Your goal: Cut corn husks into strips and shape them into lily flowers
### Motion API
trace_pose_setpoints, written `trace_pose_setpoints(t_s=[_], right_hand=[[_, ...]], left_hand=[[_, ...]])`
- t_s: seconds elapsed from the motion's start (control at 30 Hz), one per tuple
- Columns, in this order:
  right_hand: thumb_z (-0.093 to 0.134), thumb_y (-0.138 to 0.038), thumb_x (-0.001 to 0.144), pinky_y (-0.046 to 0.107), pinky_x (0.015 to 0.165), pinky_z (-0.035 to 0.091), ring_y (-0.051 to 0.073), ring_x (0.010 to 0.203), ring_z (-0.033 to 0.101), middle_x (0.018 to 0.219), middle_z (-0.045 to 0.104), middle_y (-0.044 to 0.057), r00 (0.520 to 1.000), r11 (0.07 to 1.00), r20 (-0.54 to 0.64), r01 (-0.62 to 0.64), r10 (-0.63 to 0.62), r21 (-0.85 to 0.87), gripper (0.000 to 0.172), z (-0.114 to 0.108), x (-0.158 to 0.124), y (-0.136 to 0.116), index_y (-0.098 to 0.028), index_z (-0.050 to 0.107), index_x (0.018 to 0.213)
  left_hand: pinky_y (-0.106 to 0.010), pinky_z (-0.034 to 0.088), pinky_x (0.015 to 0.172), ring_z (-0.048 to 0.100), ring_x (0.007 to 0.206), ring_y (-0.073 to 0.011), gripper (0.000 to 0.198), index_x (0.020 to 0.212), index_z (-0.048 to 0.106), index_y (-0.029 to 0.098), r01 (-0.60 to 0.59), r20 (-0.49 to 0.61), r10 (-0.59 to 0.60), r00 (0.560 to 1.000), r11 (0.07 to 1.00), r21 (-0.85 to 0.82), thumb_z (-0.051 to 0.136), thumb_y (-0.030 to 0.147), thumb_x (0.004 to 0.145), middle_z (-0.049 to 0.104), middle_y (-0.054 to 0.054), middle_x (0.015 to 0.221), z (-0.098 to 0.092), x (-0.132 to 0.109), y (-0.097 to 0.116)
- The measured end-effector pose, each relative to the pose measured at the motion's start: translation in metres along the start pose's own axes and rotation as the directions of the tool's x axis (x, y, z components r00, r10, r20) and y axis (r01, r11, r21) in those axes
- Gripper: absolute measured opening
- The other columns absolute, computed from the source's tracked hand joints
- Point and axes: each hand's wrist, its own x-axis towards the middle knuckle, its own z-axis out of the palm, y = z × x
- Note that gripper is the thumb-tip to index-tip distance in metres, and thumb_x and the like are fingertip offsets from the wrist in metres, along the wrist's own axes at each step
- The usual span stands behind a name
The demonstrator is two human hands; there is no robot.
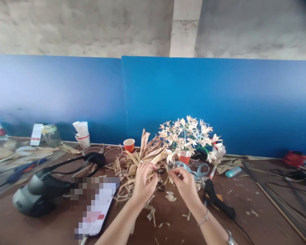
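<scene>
My left hand [144,182] is clamped on dried husk strips [150,177] at centre frame, and my right hand [185,185] pinches a pale husk sliver [171,180], the hands just apart above the brown table [173,234]. A black glue gun [216,200] lies lower right; beyond, cream husk flowers [187,137] stand in a red cup [185,158].

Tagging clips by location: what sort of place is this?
Likely a craft workshop: a brown workbench with pale dried husk strips, a black hot-glue gun, and cream husk flowers in a red paper cup.
</scene>
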Motion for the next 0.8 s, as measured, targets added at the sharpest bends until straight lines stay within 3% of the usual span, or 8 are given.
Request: trace_pose_setpoints(t_s=[0.13, 0.23, 0.37, 0.43, 0.5, 0.57, 0.7, 0.8], right_hand=[[0.052, -0.030, 0.082, 0.025, 0.053, 0.038, 0.013, 0.056, 0.049, 0.061, 0.056, 0.000, 0.984, 0.990, -0.118, 0.128, -0.133, -0.051, 0.022, -0.003, -0.013, 0.013, -0.018, 0.057, 0.064], [0.050, -0.023, 0.084, 0.028, 0.062, 0.043, 0.016, 0.068, 0.053, 0.071, 0.056, 0.003, 0.941, 0.955, -0.164, 0.290, -0.297, -0.069, 0.016, -0.002, -0.022, 0.016, -0.019, 0.060, 0.073], [0.051, -0.016, 0.082, 0.035, 0.077, 0.044, 0.020, 0.088, 0.054, 0.089, 0.056, 0.007, 0.885, 0.884, -0.088, 0.442, -0.457, -0.151, 0.013, -0.001, -0.030, 0.016, -0.021, 0.063, 0.083], [0.051, -0.015, 0.082, 0.036, 0.077, 0.045, 0.020, 0.090, 0.054, 0.093, 0.056, 0.007, 0.868, 0.856, -0.033, 0.482, -0.496, -0.187, 0.015, -0.001, -0.031, 0.016, -0.022, 0.063, 0.086], [0.050, -0.013, 0.082, 0.036, 0.077, 0.045, 0.020, 0.089, 0.055, 0.097, 0.057, 0.008, 0.842, 0.822, -0.002, 0.526, -0.539, -0.217, 0.017, -0.001, -0.031, 0.016, -0.022, 0.062, 0.089], [0.049, -0.012, 0.083, 0.037, 0.079, 0.045, 0.020, 0.092, 0.055, 0.104, 0.058, 0.008, 0.820, 0.794, 0.018, 0.558, -0.571, -0.241, 0.019, -0.003, -0.031, 0.014, -0.022, 0.061, 0.093], [0.040, -0.013, 0.087, 0.038, 0.089, 0.041, 0.021, 0.106, 0.052, 0.119, 0.054, 0.010, 0.826, 0.793, 0.120, 0.562, -0.550, -0.234, 0.018, -0.006, -0.027, 0.010, -0.020, 0.055, 0.095], [0.034, -0.014, 0.089, 0.035, 0.086, 0.042, 0.020, 0.099, 0.054, 0.107, 0.060, 0.010, 0.822, 0.807, 0.271, 0.557, -0.501, -0.198, 0.019, -0.006, -0.023, 0.010, -0.019, 0.052, 0.090]], left_hand=[[-0.025, 0.033, 0.051, 0.046, 0.053, -0.0144, 0.027, 0.061, 0.059, 0.017, 0.121, 0.254, -0.099, 0.962, 0.990, -0.071, 0.047, 0.032, 0.080, 0.052, -0.002, 0.055, 0.011, -0.012, 0.006], [-0.024, 0.023, 0.046, 0.033, 0.044, -0.0100, 0.042, 0.048, 0.051, 0.016, 0.273, 0.352, -0.214, 0.911, 0.953, -0.127, 0.048, 0.043, 0.080, 0.038, 0.002, 0.044, 0.026, -0.017, 0.003], [-0.021, 0.027, 0.048, 0.036, 0.047, -0.0082, 0.038, 0.059, 0.056, 0.015, 0.605, 0.433, -0.434, 0.790, 0.666, -0.437, 0.056, 0.050, 0.072, 0.041, 0.004, 0.049, 0.038, -0.019, 0.001], [-0.019, 0.029, 0.049, 0.038, 0.048, -0.0069, 0.034, 0.065, 0.059, 0.014, 0.698, 0.467, -0.521, 0.715, 0.501, -0.511, 0.064, 0.048, 0.065, 0.044, 0.004, 0.052, 0.037, -0.018, 0.002], [-0.019, 0.029, 0.049, 0.039, 0.047, -0.0062, 0.033, 0.065, 0.060, 0.013, 0.748, 0.518, -0.541, 0.662, 0.432, -0.504, 0.069, 0.045, 0.062, 0.046, 0.005, 0.051, 0.034, -0.017, 0.001], [-0.019, 0.027, 0.047, 0.037, 0.045, -0.0058, 0.033, 0.061, 0.059, 0.012, 0.756, 0.560, -0.510, 0.653, 0.484, -0.441, 0.069, 0.044, 0.062, 0.047, 0.004, 0.049, 0.031, -0.015, -0.002], [-0.020, 0.025, 0.047, 0.037, 0.045, -0.0066, 0.028, 0.054, 0.058, 0.012, 0.613, 0.577, -0.393, 0.716, 0.749, -0.250, 0.062, 0.035, 0.069, 0.053, 0.001, 0.049, 0.025, -0.012, -0.007], [-0.021, 0.027, 0.048, 0.040, 0.046, -0.0083, 0.020, 0.053, 0.059, 0.012, 0.478, 0.592, -0.334, 0.733, 0.873, -0.099, 0.056, 0.023, 0.069, 0.053, 0.001, 0.048, 0.022, -0.011, -0.010]])
